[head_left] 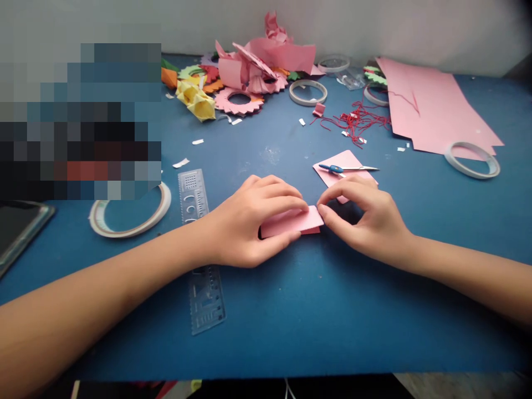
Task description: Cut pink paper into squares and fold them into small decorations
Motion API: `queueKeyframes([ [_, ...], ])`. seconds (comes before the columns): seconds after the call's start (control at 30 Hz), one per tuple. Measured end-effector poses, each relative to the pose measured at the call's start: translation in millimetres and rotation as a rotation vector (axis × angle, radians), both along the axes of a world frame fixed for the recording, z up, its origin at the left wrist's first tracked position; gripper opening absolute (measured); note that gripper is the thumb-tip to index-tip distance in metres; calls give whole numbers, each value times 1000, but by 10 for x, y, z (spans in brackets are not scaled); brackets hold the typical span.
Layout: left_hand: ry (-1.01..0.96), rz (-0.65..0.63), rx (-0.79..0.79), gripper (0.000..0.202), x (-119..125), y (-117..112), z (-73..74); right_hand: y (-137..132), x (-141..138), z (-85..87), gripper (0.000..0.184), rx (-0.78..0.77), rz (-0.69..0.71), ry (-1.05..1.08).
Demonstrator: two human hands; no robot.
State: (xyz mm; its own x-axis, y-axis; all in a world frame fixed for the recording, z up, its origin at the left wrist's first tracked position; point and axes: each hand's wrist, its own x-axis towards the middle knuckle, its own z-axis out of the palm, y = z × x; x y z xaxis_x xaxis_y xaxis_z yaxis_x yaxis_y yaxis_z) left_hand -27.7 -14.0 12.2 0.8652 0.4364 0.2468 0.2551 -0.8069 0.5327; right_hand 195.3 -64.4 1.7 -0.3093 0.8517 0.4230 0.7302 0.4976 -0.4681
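Observation:
A small folded piece of pink paper (293, 223) lies on the blue table between my hands. My left hand (253, 219) is wrapped round it, fingers along the upper side and thumb along the near edge. At the paper's right end, my right hand (372, 224) pinches the corner between thumb and forefinger. Just beyond my right hand sits a pink paper square (344, 158), with blue-handled scissors (347, 168) on top of it. Under my left wrist runs a clear plastic ruler (208, 302), partly covered by the arm.
Tape rolls lie left (165, 202) and right (471, 160). At the back are a heap of pink paper (286, 55), yellow folded shapes (195, 100), tangled red thread (355, 122) and a large pink sheet (440, 105). A dark phone-like device (20, 233) sits far left.

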Motion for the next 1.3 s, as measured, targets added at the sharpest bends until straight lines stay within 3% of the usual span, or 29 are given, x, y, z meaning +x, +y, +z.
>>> queueKeyframes([
  [0.1,29,-57,49,36,-14,29,-10,-13,-13,-13,9,10,30,-58],
  [0.17,-3,-51,79,25,-7,30,-29,-25,-15,-10,12,16,55,-76],
  [0.37,-226,84,-40,21,52,-101,-72,-48,30,39,15,-41,177,-60],
  [0.47,-236,114,-108,17,74,-185,-67,-46,34,46,21,6,237,-97],
  [0.63,-206,231,-177,26,78,-249,-57,-37,-11,24,14,100,196,-160],
  [0.77,-150,357,68,50,61,-221,-43,-23,-12,5,21,74,129,-161],
  [0.93,91,183,546,14,24,-204,-25,-9,9,-39,22,122,71,-197],
  [1.1,197,112,617,17,18,-305,19,-1,40,-69,21,291,77,-315],
  [1.3,304,112,631,41,68,-443,52,-1,79,-32,13,492,116,-460],
])
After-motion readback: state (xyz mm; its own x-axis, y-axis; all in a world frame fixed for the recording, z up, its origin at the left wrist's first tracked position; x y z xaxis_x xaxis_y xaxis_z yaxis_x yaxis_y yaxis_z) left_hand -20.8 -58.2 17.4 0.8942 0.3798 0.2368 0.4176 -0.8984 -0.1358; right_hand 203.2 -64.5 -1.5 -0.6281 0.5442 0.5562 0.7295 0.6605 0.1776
